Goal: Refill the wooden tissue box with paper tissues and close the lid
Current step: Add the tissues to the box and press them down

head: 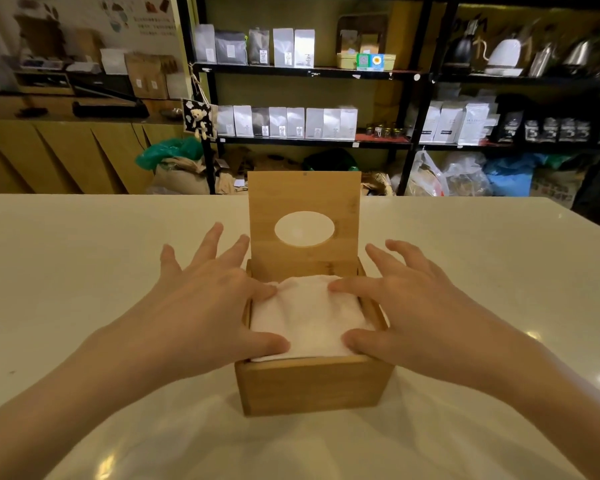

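The wooden tissue box sits in the middle of a pale, smooth desk, near the person. It is a square box of light, honey-coloured wood. Its hinged lid stands upright at the far edge, a flat panel with an oval opening cut through it.

From the head camera, both bare forearms reach in from the near corners and meet over the open top. The left hand lies flat with fingers spread wide; its thumb and forefinger press on the left side of the paper tissues, the other fingers splayed over the desk beyond the box's left wall. The right hand mirrors it, fingers spread and relaxed, thumb and forefinger pressing the right side of the stack. Neither hand grips anything.

The tissues are white, soft and slightly rumpled, filling the box up to its rim.

Far behind, black metal shelves carry rows of white and grey pouches.
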The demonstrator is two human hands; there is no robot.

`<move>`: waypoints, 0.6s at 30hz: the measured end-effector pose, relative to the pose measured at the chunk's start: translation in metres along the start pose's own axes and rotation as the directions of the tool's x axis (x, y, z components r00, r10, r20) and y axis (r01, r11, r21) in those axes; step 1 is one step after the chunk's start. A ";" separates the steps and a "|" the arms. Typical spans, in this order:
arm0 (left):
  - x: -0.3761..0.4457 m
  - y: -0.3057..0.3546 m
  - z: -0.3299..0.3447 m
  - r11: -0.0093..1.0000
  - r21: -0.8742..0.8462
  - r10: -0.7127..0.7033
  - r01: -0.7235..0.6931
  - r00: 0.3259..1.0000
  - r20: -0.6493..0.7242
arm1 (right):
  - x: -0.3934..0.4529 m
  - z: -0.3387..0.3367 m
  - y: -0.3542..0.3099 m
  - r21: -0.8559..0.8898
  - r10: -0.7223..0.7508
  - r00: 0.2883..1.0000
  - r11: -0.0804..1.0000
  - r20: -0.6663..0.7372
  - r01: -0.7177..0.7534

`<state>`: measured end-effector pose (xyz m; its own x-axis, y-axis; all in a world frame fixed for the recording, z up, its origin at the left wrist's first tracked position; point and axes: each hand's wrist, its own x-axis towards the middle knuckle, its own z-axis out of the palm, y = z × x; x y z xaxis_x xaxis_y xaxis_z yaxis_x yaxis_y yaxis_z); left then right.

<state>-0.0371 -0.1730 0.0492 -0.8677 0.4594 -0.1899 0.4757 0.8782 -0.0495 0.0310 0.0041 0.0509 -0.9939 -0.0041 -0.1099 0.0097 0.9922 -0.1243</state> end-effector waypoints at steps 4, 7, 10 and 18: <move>0.005 0.002 -0.005 1.000 0.011 0.024 -0.025 0.995 0.093 | 0.005 -0.007 0.000 -0.089 0.030 0.992 0.996 0.122 -0.019; 0.009 0.002 -0.008 0.999 0.029 0.016 -0.021 0.987 0.159 | 0.011 -0.012 -0.002 -0.110 0.047 0.975 0.994 0.216 -0.024; 0.013 0.004 -0.011 0.998 0.058 0.012 -0.024 0.980 0.199 | 0.015 -0.012 -0.002 -0.126 0.059 0.964 0.992 0.259 -0.027; 0.009 0.008 -0.015 0.994 0.105 0.001 -0.018 0.986 0.166 | 0.018 -0.017 0.003 0.010 0.020 0.969 1.000 0.245 -0.023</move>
<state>-0.0434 -0.1595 0.0621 -0.8314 0.4315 -0.3502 0.5041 0.8508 -0.1486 0.0109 0.0094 0.0656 -0.9366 -0.0144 -0.3502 0.0340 0.9907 -0.1317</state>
